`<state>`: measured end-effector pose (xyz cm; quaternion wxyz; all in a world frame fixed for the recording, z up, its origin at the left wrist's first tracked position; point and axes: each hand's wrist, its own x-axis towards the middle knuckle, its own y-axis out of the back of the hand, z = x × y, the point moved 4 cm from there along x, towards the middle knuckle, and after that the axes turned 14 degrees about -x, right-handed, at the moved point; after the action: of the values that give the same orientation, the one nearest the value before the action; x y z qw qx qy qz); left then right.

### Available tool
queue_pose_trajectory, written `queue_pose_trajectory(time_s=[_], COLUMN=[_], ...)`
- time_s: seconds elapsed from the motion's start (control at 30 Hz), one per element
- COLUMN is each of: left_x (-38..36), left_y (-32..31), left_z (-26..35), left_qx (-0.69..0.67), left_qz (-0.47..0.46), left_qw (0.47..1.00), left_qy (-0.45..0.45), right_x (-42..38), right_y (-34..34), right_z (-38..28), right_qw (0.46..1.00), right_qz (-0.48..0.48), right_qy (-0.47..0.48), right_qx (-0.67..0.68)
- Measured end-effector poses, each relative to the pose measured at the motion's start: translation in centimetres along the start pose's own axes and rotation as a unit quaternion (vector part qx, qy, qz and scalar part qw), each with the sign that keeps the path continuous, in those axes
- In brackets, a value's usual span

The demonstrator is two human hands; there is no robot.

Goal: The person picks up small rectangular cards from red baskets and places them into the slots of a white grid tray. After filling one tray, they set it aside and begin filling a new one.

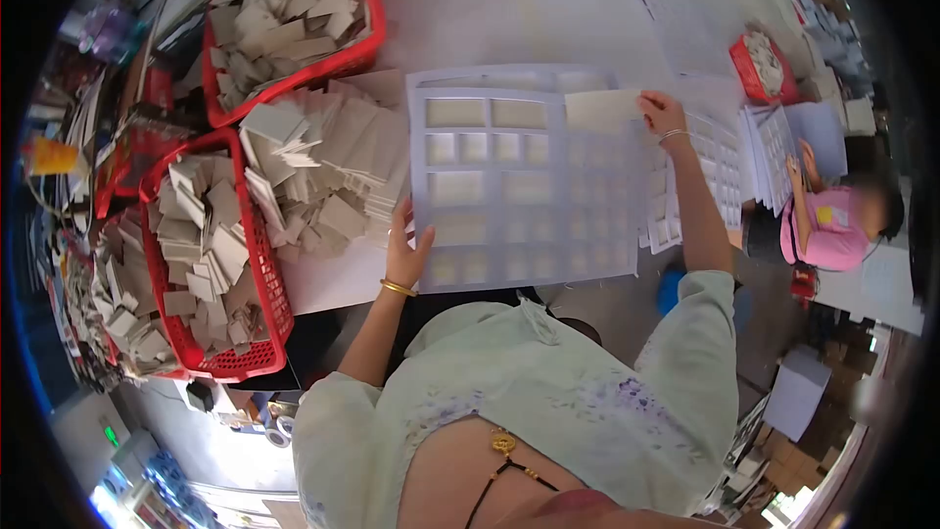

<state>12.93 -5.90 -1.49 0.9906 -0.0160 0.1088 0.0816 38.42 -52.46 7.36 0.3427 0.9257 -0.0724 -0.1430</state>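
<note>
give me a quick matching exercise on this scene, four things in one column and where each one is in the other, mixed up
Things:
1. white die-cut cardboard sheet with rectangular windows
2. loose heap of grey card rectangles
3. thin gold bangle
4. small red basket of card pieces

Places:
A. on the left wrist
B. far right of the table, near a co-worker in pink
C. held between the left hand and the right hand
D. on the white table between the big red baskets and the sheet

Pairs: 1-C, 2-D, 3-A, 4-B
</note>
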Motion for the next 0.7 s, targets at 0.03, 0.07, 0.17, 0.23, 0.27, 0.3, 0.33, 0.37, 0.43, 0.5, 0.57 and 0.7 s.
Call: queue_pose_trajectory(time_s=[0.03,0.07,0.17,0.23,0.27,0.3,0.33,0.37,0.43,0.5,0.57,0.7], left_x=[0.0,0.3,0.0,-0.1,-0.2,-0.2,-0.2,-0.1,-0.2,-0.2,-0.2,-0.3], left_y=[-0.4,-0.7,-1.5,-1.6,-1.6,-1.6,-1.5,-1.5,-1.7,-1.7,-1.6,-1.6], left_z=[0.1,-0.8,-0.1,-0.2,-0.3,-0.5,-0.6,-0.7,-0.3,-0.1,-0.3,0.0], left_qx=[-0.002,-0.051,-0.001,0.008,0.012,0.012,0.013,0.014,0.014,0.017,0.020,0.024], left_qz=[-0.007,-0.032,-0.014,-0.006,-0.001,-0.004,-0.006,-0.007,-0.003,-0.002,-0.004,-0.006], left_qw=[1.000,0.998,0.997,0.997,0.997,0.997,0.997,0.997,0.997,0.997,0.997,0.997], left_qy=[0.006,-0.035,-0.078,-0.078,-0.078,-0.075,-0.073,-0.072,-0.077,-0.079,-0.078,-0.075], right_x=[-0.8,-1.3,-1.3,-1.3,-1.2,-1.2,-1.1,-0.8,-0.6,-1.1,-1.5,-1.7], right_y=[0.0,-0.4,-1.1,-1.5,-1.8,-2.1,-2.5,-2.9,-3.7,-3.8,-3.6,-3.6], right_z=[0.7,1.7,4.5,5.0,5.0,4.7,4.5,4.5,4.4,3.7,3.5,3.7], right_qw=[1.000,1.000,0.999,0.999,0.999,1.000,1.000,1.000,1.000,0.993,0.970,0.920], right_qz=[0.004,0.004,0.020,0.029,0.019,0.009,-0.002,-0.007,-0.018,0.049,0.124,0.132], right_qy=[-0.010,-0.019,-0.028,-0.030,-0.023,-0.015,-0.007,-0.007,-0.010,0.038,0.106,0.207], right_qx=[0.002,0.004,0.007,0.017,0.017,0.018,0.019,0.014,0.001,-0.098,-0.178,-0.305])
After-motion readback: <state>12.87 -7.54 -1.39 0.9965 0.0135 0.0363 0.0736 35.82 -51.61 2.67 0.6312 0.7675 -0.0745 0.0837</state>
